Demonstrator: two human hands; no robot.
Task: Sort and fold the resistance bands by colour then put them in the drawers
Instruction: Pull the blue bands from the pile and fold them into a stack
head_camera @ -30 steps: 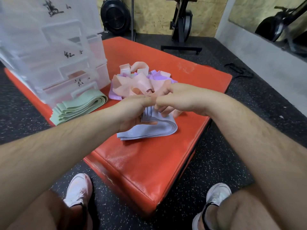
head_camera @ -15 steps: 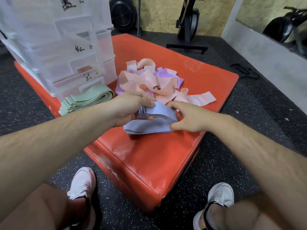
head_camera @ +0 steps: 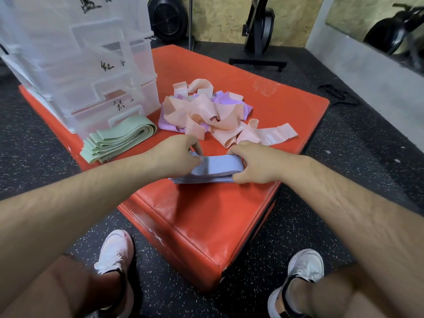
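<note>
Blue bands (head_camera: 218, 167): folded stack on red pad (head_camera: 229, 214), centre | left hand (head_camera: 176, 154): stack's 9 o'clock end gripped | right hand (head_camera: 254, 164): 3 o'clock end gripped | green bands (head_camera: 119, 138): stacked at 10 o'clock by drawers (head_camera: 91, 65)

Both hands press on a folded stack of blue bands (head_camera: 218, 167) lying near the front of the red padded counter (head_camera: 206, 216): the left hand (head_camera: 177, 157) covers its left end, the right hand (head_camera: 254, 162) grips its right end. Behind them lies a loose tangle of pink bands (head_camera: 220, 115) over purple bands (head_camera: 168, 123). A folded stack of green bands (head_camera: 117, 140) rests just before the clear plastic drawers (head_camera: 91, 65).
</note>
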